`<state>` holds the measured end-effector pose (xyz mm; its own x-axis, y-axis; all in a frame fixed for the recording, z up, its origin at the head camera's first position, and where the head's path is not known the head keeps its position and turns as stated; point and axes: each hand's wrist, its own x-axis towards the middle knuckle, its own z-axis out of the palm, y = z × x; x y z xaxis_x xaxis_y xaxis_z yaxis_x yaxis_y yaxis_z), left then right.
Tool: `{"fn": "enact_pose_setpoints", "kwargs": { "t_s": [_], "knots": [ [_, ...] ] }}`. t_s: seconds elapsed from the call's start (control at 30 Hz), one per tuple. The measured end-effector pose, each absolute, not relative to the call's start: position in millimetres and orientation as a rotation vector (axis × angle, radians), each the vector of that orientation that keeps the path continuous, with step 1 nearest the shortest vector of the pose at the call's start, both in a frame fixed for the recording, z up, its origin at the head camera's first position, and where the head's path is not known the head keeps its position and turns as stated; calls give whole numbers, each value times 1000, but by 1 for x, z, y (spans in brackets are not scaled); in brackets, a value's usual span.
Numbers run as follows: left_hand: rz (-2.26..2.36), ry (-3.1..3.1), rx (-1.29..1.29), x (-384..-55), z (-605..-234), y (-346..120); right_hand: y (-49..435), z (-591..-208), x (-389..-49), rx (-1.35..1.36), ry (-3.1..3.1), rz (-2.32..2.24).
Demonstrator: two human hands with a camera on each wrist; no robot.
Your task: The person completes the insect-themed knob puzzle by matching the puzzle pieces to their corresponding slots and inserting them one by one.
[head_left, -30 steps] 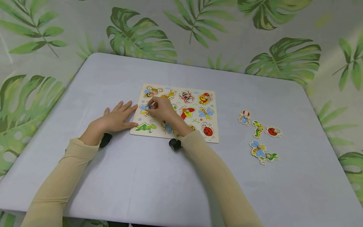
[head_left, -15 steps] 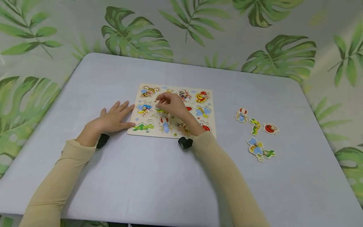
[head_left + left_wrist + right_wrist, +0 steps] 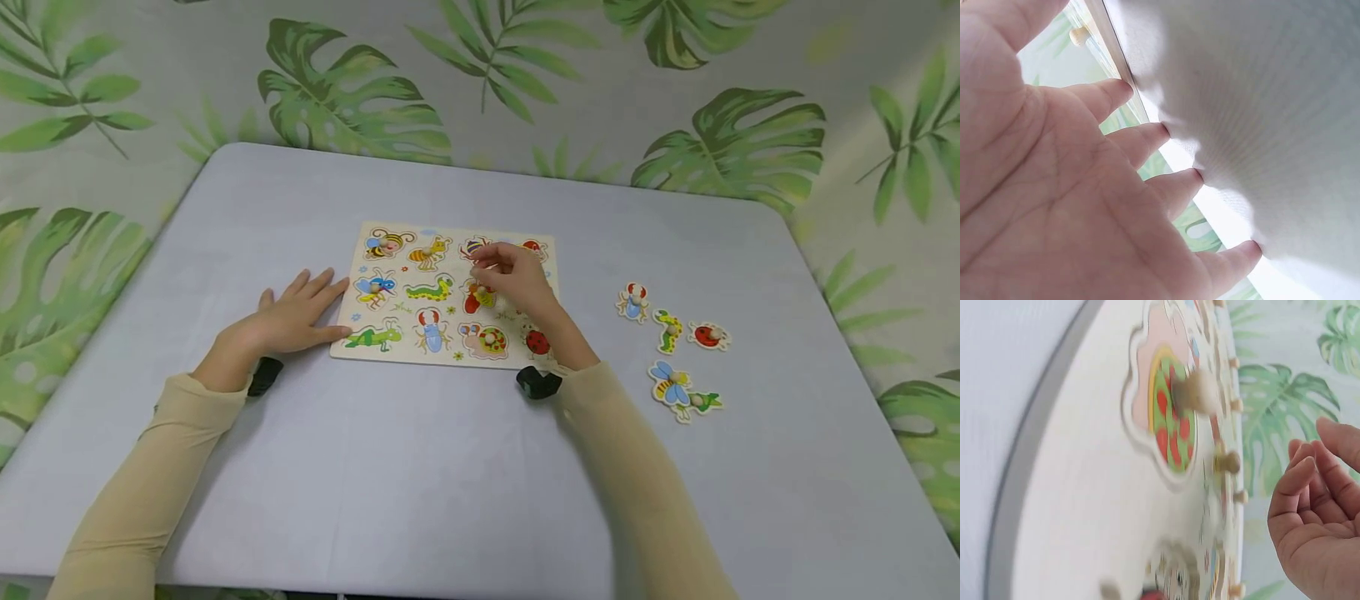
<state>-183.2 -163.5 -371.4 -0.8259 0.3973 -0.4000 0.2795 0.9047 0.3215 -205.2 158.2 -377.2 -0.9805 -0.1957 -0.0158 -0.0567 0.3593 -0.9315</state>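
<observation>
Wooden board is lying beside the left hand, fingers spread; the right hand, loosely curled, empty, is hovering, seemingly between placements, next needing loose pieces, centre right.

Here's the right hand over the puzzle board, and wooden knobs stand up in its way below! Left hand blocks the board's left edge. Right of the board, an open lane of tablecloth runs to the beetle piece, the right sleeve crossing its near end. And no gap where the bee piece overlaps the grasshopper piece!
</observation>
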Motion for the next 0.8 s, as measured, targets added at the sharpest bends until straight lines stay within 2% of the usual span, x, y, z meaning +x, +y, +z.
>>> {"fn": "enact_pose_setpoints", "kwargs": {
  "t_s": [0.8],
  "knots": [
    [334,2602,490,-184,-372,-162,229,-376,-194,48,2616,-1767]
  ]
}}
